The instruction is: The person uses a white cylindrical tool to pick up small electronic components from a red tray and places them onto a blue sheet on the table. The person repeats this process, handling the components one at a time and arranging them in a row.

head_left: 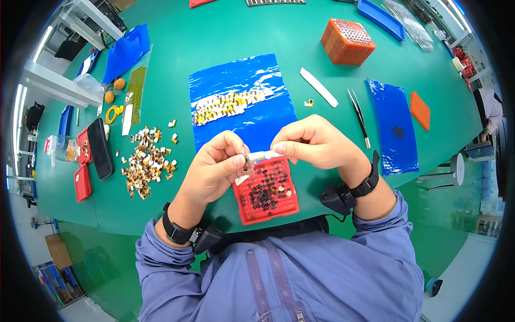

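My left hand [221,163] is closed in a pinch on a small white-and-brown piece, mostly hidden by the fingertips. Just across from it, my right hand [316,144] pinches the end of a narrow white strip [264,155], whose other end reaches the left fingers. Under both hands lies a red tray [257,219] with a dotted grid, scattered with tiny black parts [264,196] and a few small pale pieces. Beyond the hands, a blue sheet [236,72] carries rows of small white-and-yellow pieces [228,109]. A loose heap of similar pieces [147,163] sits to the left.
To the right are a white flat stick [319,87], tweezers [359,119], a blue sheet [394,153] with black bits and an orange block [348,43]. A black phone [100,148], red trays [83,183] and yellow scissors [112,114] lie on the left.
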Demonstrator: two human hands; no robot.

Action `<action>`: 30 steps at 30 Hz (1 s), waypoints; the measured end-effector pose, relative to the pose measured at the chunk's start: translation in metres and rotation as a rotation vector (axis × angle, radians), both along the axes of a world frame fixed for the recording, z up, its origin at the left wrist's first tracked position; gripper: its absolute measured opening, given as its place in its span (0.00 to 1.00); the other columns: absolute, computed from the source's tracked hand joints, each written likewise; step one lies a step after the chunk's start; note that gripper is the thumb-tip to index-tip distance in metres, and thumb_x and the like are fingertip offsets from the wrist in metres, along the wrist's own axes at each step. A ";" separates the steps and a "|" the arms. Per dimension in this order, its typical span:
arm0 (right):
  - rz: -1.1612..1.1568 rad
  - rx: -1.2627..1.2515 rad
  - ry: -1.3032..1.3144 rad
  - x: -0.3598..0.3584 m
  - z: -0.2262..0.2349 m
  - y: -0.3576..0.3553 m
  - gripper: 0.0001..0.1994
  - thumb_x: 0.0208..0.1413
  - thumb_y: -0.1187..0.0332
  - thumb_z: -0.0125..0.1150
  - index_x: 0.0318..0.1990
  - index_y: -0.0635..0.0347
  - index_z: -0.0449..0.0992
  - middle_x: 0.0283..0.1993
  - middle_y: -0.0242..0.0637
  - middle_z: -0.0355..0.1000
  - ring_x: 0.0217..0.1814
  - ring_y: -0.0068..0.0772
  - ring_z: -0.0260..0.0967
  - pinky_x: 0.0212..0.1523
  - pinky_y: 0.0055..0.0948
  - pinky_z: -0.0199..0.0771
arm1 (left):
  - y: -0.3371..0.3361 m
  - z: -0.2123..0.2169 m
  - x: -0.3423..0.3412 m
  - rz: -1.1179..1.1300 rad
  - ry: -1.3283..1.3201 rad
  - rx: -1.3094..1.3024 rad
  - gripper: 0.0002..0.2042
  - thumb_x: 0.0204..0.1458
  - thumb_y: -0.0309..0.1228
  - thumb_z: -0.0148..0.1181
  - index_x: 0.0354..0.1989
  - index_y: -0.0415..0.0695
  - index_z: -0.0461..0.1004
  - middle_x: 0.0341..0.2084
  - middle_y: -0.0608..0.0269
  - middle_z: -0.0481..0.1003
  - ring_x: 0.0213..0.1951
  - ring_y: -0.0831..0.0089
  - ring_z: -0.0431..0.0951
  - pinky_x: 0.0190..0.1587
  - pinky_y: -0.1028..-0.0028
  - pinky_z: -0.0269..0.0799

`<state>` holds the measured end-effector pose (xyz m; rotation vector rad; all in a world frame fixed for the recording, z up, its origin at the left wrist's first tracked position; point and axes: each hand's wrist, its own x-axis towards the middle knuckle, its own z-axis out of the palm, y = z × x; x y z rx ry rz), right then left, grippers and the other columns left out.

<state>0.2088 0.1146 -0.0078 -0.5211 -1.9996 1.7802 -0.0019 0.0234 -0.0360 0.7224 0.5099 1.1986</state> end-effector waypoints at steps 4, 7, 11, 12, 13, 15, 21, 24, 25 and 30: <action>0.014 -0.003 0.117 -0.002 -0.005 -0.001 0.07 0.55 0.68 0.57 0.33 0.64 0.76 0.19 0.26 0.65 0.21 0.13 0.56 0.22 0.18 0.57 | -0.001 0.001 0.000 -0.034 -0.029 -0.027 0.04 0.52 0.22 0.55 0.32 0.41 0.66 0.26 0.63 0.71 0.30 0.77 0.74 0.33 0.78 0.71; 0.019 0.045 -0.009 0.001 0.007 0.002 0.06 0.53 0.69 0.59 0.34 0.63 0.75 0.21 0.26 0.66 0.22 0.13 0.57 0.23 0.18 0.57 | -0.002 0.001 0.001 -0.038 -0.028 -0.021 0.04 0.52 0.23 0.55 0.32 0.41 0.66 0.25 0.63 0.71 0.30 0.77 0.74 0.32 0.79 0.70; 0.014 -0.010 -0.031 0.003 0.007 0.000 0.07 0.52 0.69 0.60 0.33 0.64 0.75 0.20 0.26 0.65 0.22 0.13 0.56 0.22 0.17 0.56 | -0.001 -0.001 0.000 -0.068 -0.020 -0.019 0.04 0.52 0.22 0.56 0.31 0.41 0.66 0.25 0.62 0.72 0.30 0.76 0.75 0.32 0.80 0.70; 0.022 0.063 -0.013 0.003 0.004 0.000 0.07 0.53 0.69 0.60 0.33 0.64 0.75 0.20 0.26 0.65 0.22 0.13 0.56 0.22 0.18 0.56 | -0.001 -0.002 -0.001 -0.082 -0.015 -0.011 0.05 0.52 0.22 0.56 0.31 0.41 0.66 0.25 0.61 0.72 0.30 0.76 0.75 0.32 0.80 0.70; 0.016 0.063 -0.002 0.003 0.004 0.000 0.07 0.53 0.68 0.59 0.33 0.64 0.74 0.20 0.26 0.65 0.21 0.13 0.56 0.22 0.18 0.56 | -0.001 -0.002 -0.002 -0.083 0.002 -0.008 0.05 0.52 0.24 0.56 0.31 0.42 0.65 0.25 0.61 0.71 0.29 0.74 0.75 0.32 0.78 0.71; 0.005 0.063 0.019 0.003 0.007 -0.002 0.08 0.54 0.68 0.57 0.32 0.64 0.74 0.19 0.26 0.64 0.21 0.13 0.56 0.22 0.18 0.57 | -0.002 -0.001 -0.003 -0.083 0.038 -0.002 0.08 0.52 0.26 0.57 0.31 0.43 0.63 0.24 0.59 0.70 0.29 0.70 0.75 0.33 0.73 0.73; 0.057 0.118 -0.048 0.004 0.008 -0.002 0.07 0.55 0.69 0.56 0.32 0.64 0.73 0.20 0.26 0.66 0.22 0.14 0.58 0.22 0.17 0.58 | -0.003 0.001 0.002 -0.040 -0.009 0.002 0.05 0.50 0.21 0.57 0.31 0.41 0.66 0.26 0.61 0.72 0.30 0.75 0.76 0.33 0.79 0.71; 0.081 0.127 -0.007 0.005 0.009 -0.001 0.07 0.57 0.70 0.53 0.35 0.65 0.73 0.21 0.27 0.68 0.19 0.13 0.59 0.20 0.17 0.58 | -0.003 0.000 0.001 -0.033 -0.011 0.013 0.05 0.50 0.20 0.57 0.31 0.41 0.66 0.26 0.61 0.72 0.30 0.75 0.76 0.33 0.78 0.71; 0.095 0.064 -0.045 0.005 0.012 -0.001 0.06 0.56 0.71 0.54 0.35 0.65 0.73 0.22 0.27 0.68 0.19 0.13 0.59 0.20 0.17 0.58 | -0.003 -0.001 0.001 -0.032 -0.008 0.018 0.05 0.50 0.20 0.57 0.31 0.41 0.66 0.26 0.61 0.72 0.30 0.75 0.76 0.33 0.78 0.71; 0.076 0.097 -0.044 0.004 0.010 -0.004 0.06 0.54 0.70 0.57 0.32 0.64 0.73 0.19 0.25 0.64 0.20 0.13 0.55 0.21 0.17 0.55 | -0.003 -0.001 0.002 -0.015 0.003 0.050 0.05 0.50 0.20 0.57 0.30 0.41 0.66 0.27 0.61 0.71 0.30 0.75 0.76 0.33 0.78 0.71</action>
